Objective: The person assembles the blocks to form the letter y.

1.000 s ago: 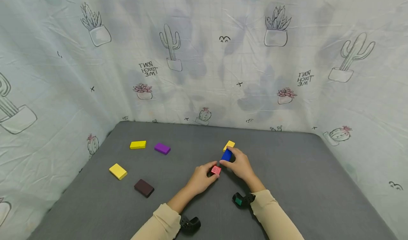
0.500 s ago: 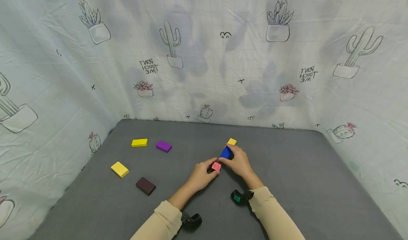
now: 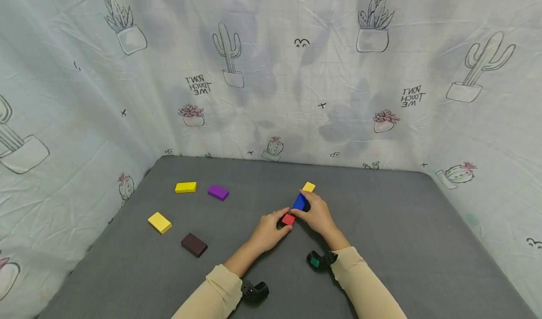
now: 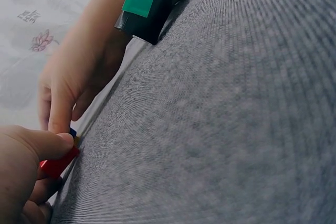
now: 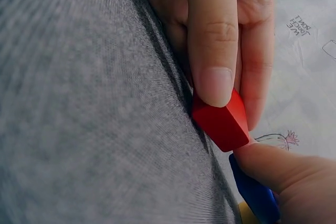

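Observation:
A red block [image 3: 288, 219] is held between the thumb and fingers of my left hand [image 3: 264, 234], low at the grey tabletop. My right hand [image 3: 318, 215] pinches a blue block [image 3: 299, 202] between thumb and fingers, just beyond the red one. In the right wrist view, my right thumb tip lies by the near end of the red block [image 5: 223, 124], with the blue block [image 5: 254, 190] partly behind that thumb. At the far end of the blue block sits a yellow block [image 3: 309, 187], roughly in line with it. Whether these blocks touch is hard to tell.
Left on the table lie a bright yellow block [image 3: 186, 187], a purple block [image 3: 218, 192], a paler yellow block [image 3: 159, 223] and a dark brown block [image 3: 194, 245]. Patterned cloth [image 3: 271, 74] hangs behind the table's far edge.
The red block has shifted slightly toward the blue one, and its top looks deeper red than before. Both hands keep their holds. The head view has tilted a little.

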A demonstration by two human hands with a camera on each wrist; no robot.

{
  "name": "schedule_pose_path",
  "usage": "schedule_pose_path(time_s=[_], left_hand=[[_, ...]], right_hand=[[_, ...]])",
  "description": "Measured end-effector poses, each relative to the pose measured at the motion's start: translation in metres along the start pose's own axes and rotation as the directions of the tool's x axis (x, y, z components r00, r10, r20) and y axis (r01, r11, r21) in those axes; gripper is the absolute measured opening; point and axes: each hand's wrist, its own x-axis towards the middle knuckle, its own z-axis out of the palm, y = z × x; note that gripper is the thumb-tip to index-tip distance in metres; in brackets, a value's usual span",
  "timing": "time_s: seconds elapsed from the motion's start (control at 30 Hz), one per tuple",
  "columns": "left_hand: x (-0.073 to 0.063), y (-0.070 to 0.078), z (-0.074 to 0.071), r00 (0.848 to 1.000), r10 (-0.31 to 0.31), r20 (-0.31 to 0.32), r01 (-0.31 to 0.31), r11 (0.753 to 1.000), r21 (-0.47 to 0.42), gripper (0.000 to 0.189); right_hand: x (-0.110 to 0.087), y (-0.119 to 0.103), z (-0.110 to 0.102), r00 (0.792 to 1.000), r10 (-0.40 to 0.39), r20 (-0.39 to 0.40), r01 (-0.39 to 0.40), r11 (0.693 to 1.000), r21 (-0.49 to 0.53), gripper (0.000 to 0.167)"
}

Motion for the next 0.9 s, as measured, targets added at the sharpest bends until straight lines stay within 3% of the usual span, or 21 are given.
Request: schedule_pose_path(time_s=[0.5,0.9], left_hand=[[0.0014,-0.0018,0.0,0.999,0.039,-0.007,-0.039,0.999,-0.01,0.052],[0.0017,-0.0005,0.0005,0.999,0.05,-0.017,-0.05,0.999,0.011,0.051]], right_hand=[[-0.0004,0.0002,0.0049,0.999,-0.037,-0.012,0.036,0.996,-0.077,0.066],[0.0007,-0.0002,0.0033,0.999,-0.036,-0.016,0.035,0.997,-0.071,0.069]])
